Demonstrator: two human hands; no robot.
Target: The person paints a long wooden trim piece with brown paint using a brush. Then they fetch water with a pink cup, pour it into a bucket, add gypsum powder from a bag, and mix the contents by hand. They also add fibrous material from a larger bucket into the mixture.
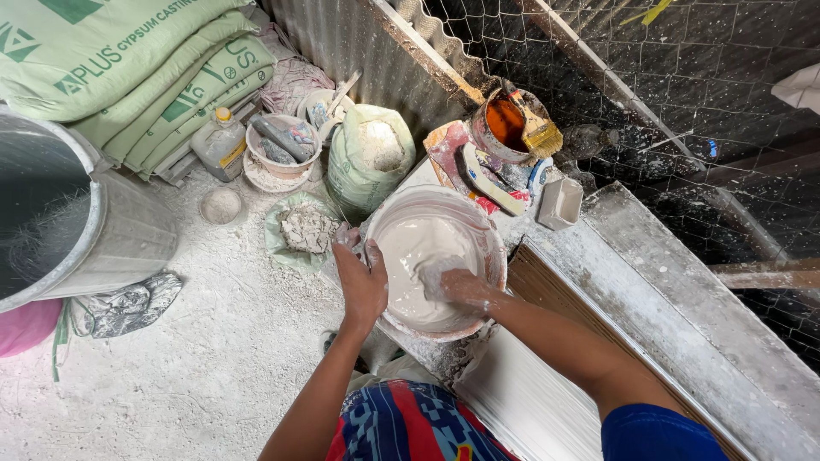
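- We take the basin (491, 248) as our landmark: round, pale, plaster-crusted rim, holding smooth off-white wet mix (418, 252), standing on a dusty bench (649, 282) edge.
- Left hand (361, 275): we see it laid over the basin's left rim, fingers curled on the edge, gripping it; white paste coats the fingers.
- Right hand (451, 286): down inside the basin, sunk in the mix near the centre. Fingers are buried, so we cannot tell how open it is or whether it holds anything.
- Beyond the basin, toward the wire mesh: a tin of orange liquid (506, 125) with a brush (538, 130) resting across it.
- Just right of the basin: a small grey rectangular cup (560, 203).
- Left-beyond the basin: an open green sack of white powder (369, 158), and a crumpled bag of dry lumps (306, 229) nearer the basin.
- Far left of the basin: a metal drum (94, 222), with stacked green sacks (128, 68) behind it.
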